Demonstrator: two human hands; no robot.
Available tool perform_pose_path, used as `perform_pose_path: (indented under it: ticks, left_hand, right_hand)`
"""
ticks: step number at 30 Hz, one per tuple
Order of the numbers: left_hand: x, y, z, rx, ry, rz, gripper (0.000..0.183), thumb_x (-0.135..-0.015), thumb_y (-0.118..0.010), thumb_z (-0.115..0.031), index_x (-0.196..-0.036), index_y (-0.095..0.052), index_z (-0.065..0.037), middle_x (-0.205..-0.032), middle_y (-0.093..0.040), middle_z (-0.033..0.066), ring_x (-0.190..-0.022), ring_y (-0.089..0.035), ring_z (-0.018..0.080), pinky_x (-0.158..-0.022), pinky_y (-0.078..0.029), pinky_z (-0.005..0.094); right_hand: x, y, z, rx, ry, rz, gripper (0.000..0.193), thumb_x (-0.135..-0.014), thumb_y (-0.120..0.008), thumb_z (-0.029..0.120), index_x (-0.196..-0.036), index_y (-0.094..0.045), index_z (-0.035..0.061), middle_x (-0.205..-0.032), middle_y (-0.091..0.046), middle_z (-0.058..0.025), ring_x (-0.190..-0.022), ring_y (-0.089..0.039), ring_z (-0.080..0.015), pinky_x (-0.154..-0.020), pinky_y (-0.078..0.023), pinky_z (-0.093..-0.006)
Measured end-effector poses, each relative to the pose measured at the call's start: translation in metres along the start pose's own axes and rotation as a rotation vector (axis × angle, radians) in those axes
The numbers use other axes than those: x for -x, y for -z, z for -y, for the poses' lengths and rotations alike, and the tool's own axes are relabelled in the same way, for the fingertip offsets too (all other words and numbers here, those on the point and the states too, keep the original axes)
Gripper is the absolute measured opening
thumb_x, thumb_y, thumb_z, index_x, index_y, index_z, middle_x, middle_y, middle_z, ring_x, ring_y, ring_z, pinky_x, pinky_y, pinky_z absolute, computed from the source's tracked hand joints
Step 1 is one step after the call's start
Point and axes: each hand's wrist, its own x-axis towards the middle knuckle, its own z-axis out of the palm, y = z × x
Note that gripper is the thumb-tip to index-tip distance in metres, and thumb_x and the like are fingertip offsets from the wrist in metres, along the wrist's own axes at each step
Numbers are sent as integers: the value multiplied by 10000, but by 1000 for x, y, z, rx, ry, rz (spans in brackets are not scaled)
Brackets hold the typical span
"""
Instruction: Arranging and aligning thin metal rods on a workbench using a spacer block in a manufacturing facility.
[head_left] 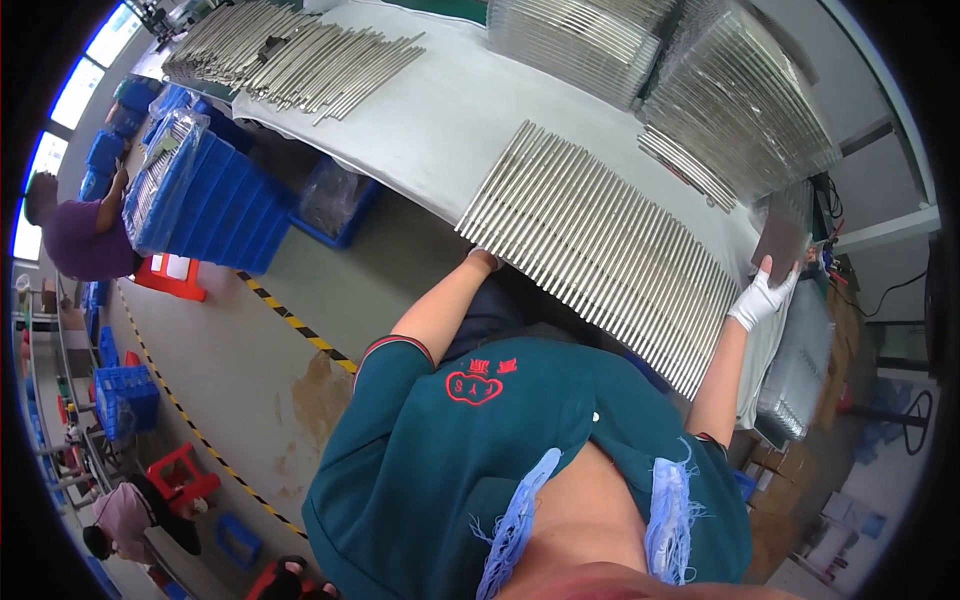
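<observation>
A broad row of silvery metal rods (600, 250) lies side by side along the near edge of the white-covered table (440, 140). At the right end of that row, my right hand (765, 298), in a white glove, grips a flat, brown rectangular pad (780, 242). The pad is blurred at its far edge, and its exact kind does not show. My left hand (487, 259) is at the table edge by the row's left part; its fingers are hidden below the rods. A few separate rods (688, 168) lie beyond the row.
Clear plastic-wrapped stacks of rods (735, 100) stand at the back right. Loose rods (300, 65) are heaped at the far left. Blue crates (215, 195) rise beside the table, near a person in purple (85, 235). Wrapped clear trays (800, 370) stand at right.
</observation>
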Motion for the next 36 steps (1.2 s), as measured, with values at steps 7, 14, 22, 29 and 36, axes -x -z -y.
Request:
perform_pose_path:
  ticks: [7, 14, 22, 29, 36]
  left_hand:
    - [24, 26, 30, -1332, -428, -185, 407, -913, -491, -283, -1248, -546, -59, -1322, -505, 162, -1241, -445, 334, -1049, -342, 397]
    - [128, 29, 14, -960, -68, -346, 427, -904, -530, -360, -1233, -574, -92, -1137, -619, 187, -1062, -581, 352, -911, -458, 397]
    - [133, 36, 28, -967, -28, -432, 364, -909, -534, -339, -1109, -631, -51, -1070, -637, 201, -1025, -592, 359, -892, -462, 397]
    - [107, 10, 12, -988, -180, -594, 255, -878, -572, -299, -931, -639, -59, -979, -638, 188, -928, -601, 377, -812, -474, 446]
    - [133, 17, 3, -913, -321, -628, 172, -868, -638, -189, -916, -624, -25, -872, -651, 138, -804, -634, 256, -719, -489, 354]
  right_hand:
    - [-1, -5, 10, -7, 0, 33, 577, -842, -699, 155, -1311, -419, -33, -1263, -504, -148, -1065, -548, -220, -917, -481, -326]
    - [-2, 1, 1, -36, -37, 30, 583, -839, -704, 156, -1312, -418, -31, -1262, -505, -150, -1078, -541, -221, -933, -466, -329]
    - [-3, 1, 1, 12, 13, 26, 568, -842, -702, 154, -1304, -429, -31, -1263, -506, -145, -1084, -537, -218, -912, -475, -321]
    - [-1, 0, 4, 26, 17, 22, 560, -845, -696, 142, -1307, -428, -29, -1260, -505, -138, -1055, -549, -208, -875, -494, -309]
    - [-1, 0, 10, -21, -7, 20, 555, -847, -694, 146, -1301, -433, -36, -1247, -509, -138, -1051, -550, -208, -871, -496, -308]
